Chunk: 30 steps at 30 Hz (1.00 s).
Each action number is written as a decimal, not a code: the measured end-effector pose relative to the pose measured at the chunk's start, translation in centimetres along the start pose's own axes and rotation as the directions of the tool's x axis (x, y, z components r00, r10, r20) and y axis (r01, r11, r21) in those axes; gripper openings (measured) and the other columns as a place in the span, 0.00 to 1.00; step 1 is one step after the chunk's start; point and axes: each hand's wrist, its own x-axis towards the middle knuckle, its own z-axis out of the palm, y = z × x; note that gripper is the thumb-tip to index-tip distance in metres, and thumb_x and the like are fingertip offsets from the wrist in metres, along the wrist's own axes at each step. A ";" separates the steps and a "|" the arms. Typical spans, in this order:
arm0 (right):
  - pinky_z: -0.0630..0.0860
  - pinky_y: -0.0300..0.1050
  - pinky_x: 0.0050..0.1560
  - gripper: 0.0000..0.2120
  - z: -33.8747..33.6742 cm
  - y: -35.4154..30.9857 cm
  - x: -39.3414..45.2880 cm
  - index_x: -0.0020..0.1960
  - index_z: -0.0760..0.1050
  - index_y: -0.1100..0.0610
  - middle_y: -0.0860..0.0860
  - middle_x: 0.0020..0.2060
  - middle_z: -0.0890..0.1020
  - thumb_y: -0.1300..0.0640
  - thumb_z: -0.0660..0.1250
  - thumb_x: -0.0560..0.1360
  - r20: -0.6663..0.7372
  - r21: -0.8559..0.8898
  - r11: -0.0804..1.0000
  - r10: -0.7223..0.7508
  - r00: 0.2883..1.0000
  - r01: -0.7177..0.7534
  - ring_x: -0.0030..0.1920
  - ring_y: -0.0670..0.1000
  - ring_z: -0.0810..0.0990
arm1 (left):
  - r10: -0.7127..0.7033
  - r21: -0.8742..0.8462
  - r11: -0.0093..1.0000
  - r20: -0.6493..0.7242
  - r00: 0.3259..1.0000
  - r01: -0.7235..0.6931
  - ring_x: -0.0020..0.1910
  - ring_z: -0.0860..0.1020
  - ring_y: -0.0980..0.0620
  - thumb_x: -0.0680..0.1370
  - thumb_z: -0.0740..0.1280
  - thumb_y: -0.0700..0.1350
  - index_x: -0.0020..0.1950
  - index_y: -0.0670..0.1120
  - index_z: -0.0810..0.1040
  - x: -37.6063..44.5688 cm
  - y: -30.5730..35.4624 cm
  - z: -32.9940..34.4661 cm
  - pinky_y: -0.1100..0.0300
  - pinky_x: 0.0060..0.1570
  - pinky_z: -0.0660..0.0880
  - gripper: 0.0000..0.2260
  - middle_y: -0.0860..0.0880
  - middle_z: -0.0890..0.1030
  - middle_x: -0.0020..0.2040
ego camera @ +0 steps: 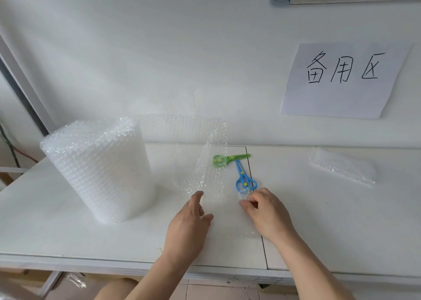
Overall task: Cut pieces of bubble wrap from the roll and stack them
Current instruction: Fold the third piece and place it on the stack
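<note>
A large roll of clear bubble wrap [100, 169] stands upright on the white table [319, 220] at the left. Its loose sheet [205, 154] runs from the roll to the right and curves down toward me. My left hand [191, 222] lies flat on the sheet's near part, fingers apart. My right hand [264, 211] pinches the sheet's right near edge between thumb and fingers. Blue scissors [245, 177] lie just beyond my right hand, green scissors [230, 159] behind them. A stack of cut pieces [344, 167] rests at the far right.
A white wall rises behind the table, with a paper sign [346, 78] bearing handwritten characters at the right. A seam [257, 208] divides the table top. A bit of plastic [77, 280] lies on the floor under the front edge.
</note>
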 end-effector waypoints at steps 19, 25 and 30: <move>0.54 0.49 0.76 0.32 -1.3 -2.6 -3.0 0.78 0.57 0.49 0.46 0.79 0.56 0.35 0.42 0.79 0.183 -0.327 0.867 -0.333 0.925 0.376 0.79 0.48 0.51 | 0.226 0.451 0.801 0.381 0.896 -0.394 0.79 0.52 0.48 0.71 0.32 0.66 0.76 0.63 0.60 1.9 -3.2 -0.5 0.51 0.75 0.51 0.36 0.59 0.58 0.79; 0.40 0.47 0.76 0.30 -1.3 -1.5 -4.1 0.79 0.39 0.43 0.40 0.78 0.37 0.36 0.39 0.80 0.494 -0.429 0.843 -0.080 0.866 0.323 0.77 0.44 0.33 | 0.154 0.443 0.832 0.395 0.905 -0.335 0.79 0.46 0.52 0.68 0.31 0.74 0.80 0.55 0.48 2.2 -3.6 -0.8 0.56 0.75 0.44 0.44 0.58 0.47 0.81; 0.39 0.50 0.76 0.30 -1.1 -1.6 -4.1 0.78 0.37 0.43 0.40 0.77 0.35 0.36 0.38 0.79 0.513 -0.437 0.855 -0.018 0.858 0.279 0.76 0.45 0.32 | 0.147 0.451 0.822 0.421 0.895 -0.347 0.79 0.45 0.52 0.79 0.42 0.67 0.80 0.54 0.49 2.2 -3.6 -0.9 0.56 0.75 0.43 0.33 0.56 0.47 0.81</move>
